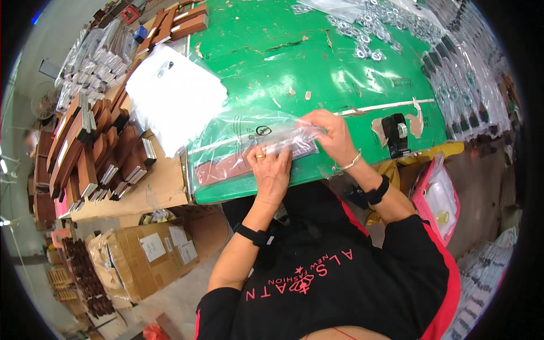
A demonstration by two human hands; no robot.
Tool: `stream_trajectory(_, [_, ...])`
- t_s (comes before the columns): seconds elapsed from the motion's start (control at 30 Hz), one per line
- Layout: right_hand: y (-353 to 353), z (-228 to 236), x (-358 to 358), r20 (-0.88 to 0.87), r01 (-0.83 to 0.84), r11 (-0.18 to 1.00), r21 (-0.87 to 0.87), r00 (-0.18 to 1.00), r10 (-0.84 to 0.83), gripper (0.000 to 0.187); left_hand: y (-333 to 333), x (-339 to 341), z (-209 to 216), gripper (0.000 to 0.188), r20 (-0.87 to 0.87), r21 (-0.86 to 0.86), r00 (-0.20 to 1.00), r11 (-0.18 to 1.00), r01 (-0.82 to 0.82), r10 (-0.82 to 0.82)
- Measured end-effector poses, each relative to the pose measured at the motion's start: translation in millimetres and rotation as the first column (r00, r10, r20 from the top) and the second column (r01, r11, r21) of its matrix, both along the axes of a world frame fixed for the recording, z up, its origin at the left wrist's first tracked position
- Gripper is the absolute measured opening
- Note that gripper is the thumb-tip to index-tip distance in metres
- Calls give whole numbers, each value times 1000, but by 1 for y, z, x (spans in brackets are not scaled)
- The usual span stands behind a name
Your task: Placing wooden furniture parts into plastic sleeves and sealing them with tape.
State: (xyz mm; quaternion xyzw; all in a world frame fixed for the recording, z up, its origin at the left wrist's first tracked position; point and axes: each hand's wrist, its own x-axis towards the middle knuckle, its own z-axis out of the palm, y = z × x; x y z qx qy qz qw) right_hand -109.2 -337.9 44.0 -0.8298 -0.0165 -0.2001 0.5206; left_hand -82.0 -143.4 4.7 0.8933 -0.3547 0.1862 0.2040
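A clear plastic bag point(232, 127) lies on the green table near its front edge, with a reddish-brown wooden piece point(218, 171) inside or under its film. My left hand point(271, 174), wearing a ring, presses down on the bag and the wooden piece with bent fingers. To its right, my right hand point(335, 139) pinches the gathered film at the bag's end. A pale, shiny packet under the film point(303, 146) sits between my hands; its contents are too unclear to name.
White plastic bags point(175, 96) lie at the table's left. Brown wooden pieces point(96, 147) are piled on cardboard beyond. A black tape dispenser point(395, 136) stands at the right. Bagged metal hardware point(368, 34) lies far back; more packets point(462, 90) are at the right edge.
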Motion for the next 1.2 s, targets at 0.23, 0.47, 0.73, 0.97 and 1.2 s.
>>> stream_trajectory(0.23, [26,-18,-34,175,93,988,-121,982,-71,25,5,2,1,25,63,-46,995,996,78,-75])
stream_trajectory(0.47, [32,-28,-44,221,110,960,-258,974,-52,31,18,8,7,24,-59,-58,988,988,142,-146])
stream_trajectory(0.73, [31,-43,-46,327,164,936,-311,943,-57,25,49,0,83,42,-207,-118,945,966,232,-252])
stream_trajectory(0.97, [34,-42,-42,350,172,928,-331,936,-49,25,29,56,93,48,85,246,906,890,385,-415])
stream_trajectory(1.2, [32,-44,-46,325,214,911,-352,941,-95,24,54,24,115,15,56,477,925,824,306,-376])
